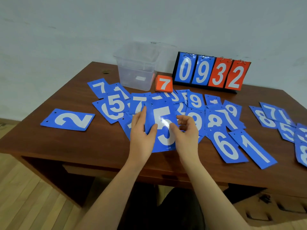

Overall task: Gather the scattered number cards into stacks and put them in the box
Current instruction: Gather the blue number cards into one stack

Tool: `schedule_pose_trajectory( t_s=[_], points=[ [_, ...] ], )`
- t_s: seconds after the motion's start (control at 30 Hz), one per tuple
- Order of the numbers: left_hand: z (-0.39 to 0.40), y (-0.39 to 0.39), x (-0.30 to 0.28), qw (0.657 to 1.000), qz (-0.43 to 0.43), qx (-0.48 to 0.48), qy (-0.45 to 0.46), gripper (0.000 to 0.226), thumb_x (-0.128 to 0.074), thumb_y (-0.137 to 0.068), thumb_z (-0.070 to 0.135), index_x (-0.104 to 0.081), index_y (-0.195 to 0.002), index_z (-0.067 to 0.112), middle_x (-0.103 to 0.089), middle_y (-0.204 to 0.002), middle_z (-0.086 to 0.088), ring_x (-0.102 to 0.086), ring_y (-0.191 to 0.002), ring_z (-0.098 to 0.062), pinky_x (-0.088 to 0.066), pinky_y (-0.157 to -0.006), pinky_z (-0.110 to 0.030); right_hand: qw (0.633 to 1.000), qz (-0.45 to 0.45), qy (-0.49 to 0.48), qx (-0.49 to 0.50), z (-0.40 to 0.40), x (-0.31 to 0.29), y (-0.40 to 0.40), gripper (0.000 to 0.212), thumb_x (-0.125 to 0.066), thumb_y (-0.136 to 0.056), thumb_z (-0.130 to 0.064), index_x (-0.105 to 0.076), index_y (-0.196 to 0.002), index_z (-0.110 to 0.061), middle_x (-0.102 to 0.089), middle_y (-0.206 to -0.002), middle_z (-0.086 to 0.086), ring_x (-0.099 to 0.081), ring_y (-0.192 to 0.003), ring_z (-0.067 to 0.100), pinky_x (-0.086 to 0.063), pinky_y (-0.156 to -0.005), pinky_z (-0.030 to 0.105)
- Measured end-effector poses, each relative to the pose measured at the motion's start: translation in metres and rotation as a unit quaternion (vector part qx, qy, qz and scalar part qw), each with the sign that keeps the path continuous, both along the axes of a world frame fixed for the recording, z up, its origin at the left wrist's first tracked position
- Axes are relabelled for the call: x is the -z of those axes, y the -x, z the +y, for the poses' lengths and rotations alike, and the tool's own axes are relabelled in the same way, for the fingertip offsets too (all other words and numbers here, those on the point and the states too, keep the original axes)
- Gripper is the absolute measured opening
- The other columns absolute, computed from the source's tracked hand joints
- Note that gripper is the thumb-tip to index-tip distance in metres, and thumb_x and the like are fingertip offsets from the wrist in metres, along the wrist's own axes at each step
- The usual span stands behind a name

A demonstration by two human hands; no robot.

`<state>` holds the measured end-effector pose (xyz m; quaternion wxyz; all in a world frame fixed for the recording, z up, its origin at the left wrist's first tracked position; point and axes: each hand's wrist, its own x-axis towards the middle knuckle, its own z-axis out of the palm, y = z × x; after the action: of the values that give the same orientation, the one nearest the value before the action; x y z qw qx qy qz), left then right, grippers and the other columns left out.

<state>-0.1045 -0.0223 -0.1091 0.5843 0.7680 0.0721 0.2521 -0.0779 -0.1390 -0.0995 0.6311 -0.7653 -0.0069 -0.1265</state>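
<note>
Both hands hold a blue card showing a white 5 (163, 120) above the middle of the table. My left hand (141, 131) grips its left edge, thumb on the face. My right hand (186, 130) pinches its right edge with curled fingers. Several blue number cards (196, 117) lie scattered and overlapping beneath and behind it. A blue 2 card (68, 120) lies alone at the left. A blue 6 (226, 146) and a blue 1 (253, 149) lie at the right. The clear plastic box (137, 70) stands at the back. A stack of orange cards topped by a 7 (164, 83) sits beside it.
A flip scoreboard reading 0932 (211, 73) stands at the back right of the brown wooden table (66, 146). More blue cards (282, 123) are heaped near the right edge. A pale wall is behind; wooden floor lies at the left.
</note>
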Motion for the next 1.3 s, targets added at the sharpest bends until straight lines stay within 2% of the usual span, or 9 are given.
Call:
schedule_pose_trajectory(
  t_s=[0.2,0.33,0.47,0.57,0.7,0.77,1.0,1.17,1.3],
  points=[
    [-0.009,-0.028,-0.005,1.000,-0.005,-0.002,0.001,0.056,-0.053,-0.092,0.009,-0.032,-0.143,0.021,-0.036,-0.125,0.012,-0.046,-0.102,0.014,-0.038,-0.069,0.003,0.981,0.032,0.173,0.087,-0.049,0.017,-0.047,0.023,-0.063,-0.087,-0.031,-0.059,-0.105,-0.017,-0.053,-0.111,0.001,-0.051,-0.103,0.019,-0.048,-0.087,0.040],
    [-0.012,-0.062,-0.009,1.000,-0.001,0.001,0.003,0.054,-0.052,-0.093,0.011,-0.033,-0.142,0.023,-0.041,-0.131,0.006,-0.051,-0.113,-0.017,-0.046,-0.082,-0.009,0.953,0.076,0.262,0.129,-0.073,0.022,-0.084,0.038,-0.063,-0.084,-0.039,-0.061,-0.111,-0.012,-0.049,-0.120,0.008,-0.047,-0.114,0.029,-0.040,-0.097,0.048],
    [-0.016,-0.093,-0.008,1.000,0.002,0.016,0.001,0.052,-0.051,-0.093,0.010,-0.036,-0.141,0.022,-0.042,-0.127,0.007,-0.049,-0.109,-0.010,-0.043,-0.083,-0.005,0.891,0.120,0.430,0.080,-0.081,0.025,-0.108,0.055,-0.055,-0.086,-0.051,-0.049,-0.132,-0.021,-0.034,-0.144,0.006,-0.027,-0.133,0.031,-0.019,-0.108,0.048],
    [-0.013,-0.106,-0.004,1.000,0.011,0.010,0.007,0.050,-0.050,-0.093,0.009,-0.037,-0.140,0.021,-0.042,-0.124,0.009,-0.051,-0.114,-0.016,-0.050,-0.089,-0.023,0.854,0.096,0.511,-0.001,-0.081,0.029,-0.106,0.048,-0.044,-0.090,-0.056,-0.048,-0.132,-0.034,-0.026,-0.152,-0.005,-0.017,-0.140,0.022,-0.006,-0.112,0.046],
    [-0.003,-0.108,0.008,1.000,0.010,-0.007,0.006,0.049,-0.051,-0.092,0.008,-0.040,-0.139,0.018,-0.047,-0.126,0.001,-0.053,-0.111,-0.035,-0.051,-0.090,-0.044,0.865,0.058,0.497,-0.041,-0.080,0.029,-0.100,0.042,-0.048,-0.089,-0.055,-0.051,-0.128,-0.041,-0.025,-0.152,-0.011,-0.015,-0.141,0.018,0.000,-0.112,0.043],
    [0.000,-0.105,0.012,1.000,0.004,-0.007,-0.002,0.048,-0.052,-0.092,0.008,-0.042,-0.137,0.016,-0.048,-0.121,0.003,-0.055,-0.110,-0.031,-0.052,-0.086,-0.049,0.883,0.068,0.464,-0.027,-0.077,0.029,-0.102,0.052,-0.053,-0.086,-0.055,-0.047,-0.133,-0.035,-0.028,-0.150,-0.008,-0.019,-0.138,0.021,-0.004,-0.112,0.045],
    [0.002,-0.095,0.011,1.000,0.025,-0.005,0.003,0.046,-0.051,-0.093,0.009,-0.042,-0.137,0.018,-0.046,-0.124,0.006,-0.056,-0.110,-0.022,-0.052,-0.063,-0.021,0.888,0.145,0.435,-0.034,-0.077,0.025,-0.116,0.074,-0.066,-0.074,-0.058,-0.040,-0.134,-0.022,-0.028,-0.147,0.000,-0.019,-0.137,0.026,-0.011,-0.112,0.047],
    [-0.004,-0.083,0.005,1.000,0.016,-0.007,0.006,0.046,-0.051,-0.092,0.006,-0.043,-0.136,0.016,-0.047,-0.124,0.003,-0.054,-0.107,-0.015,-0.055,-0.066,-0.023,0.931,0.104,0.350,0.001,-0.072,0.020,-0.116,0.048,-0.072,-0.077,-0.030,-0.046,-0.117,-0.024,-0.049,-0.120,-0.005,-0.042,-0.119,0.020,-0.020,-0.104,0.038],
    [-0.007,-0.069,0.003,1.000,-0.004,-0.020,-0.012,0.048,-0.051,-0.091,0.004,-0.042,-0.137,0.018,-0.047,-0.119,0.005,-0.054,-0.092,-0.020,-0.046,-0.057,-0.014,0.983,0.016,0.181,0.021,-0.070,0.012,-0.105,0.025,-0.060,-0.088,-0.008,-0.050,-0.107,-0.022,-0.054,-0.090,-0.008,-0.054,-0.078,0.005,-0.043,-0.075,0.020]
  ],
)
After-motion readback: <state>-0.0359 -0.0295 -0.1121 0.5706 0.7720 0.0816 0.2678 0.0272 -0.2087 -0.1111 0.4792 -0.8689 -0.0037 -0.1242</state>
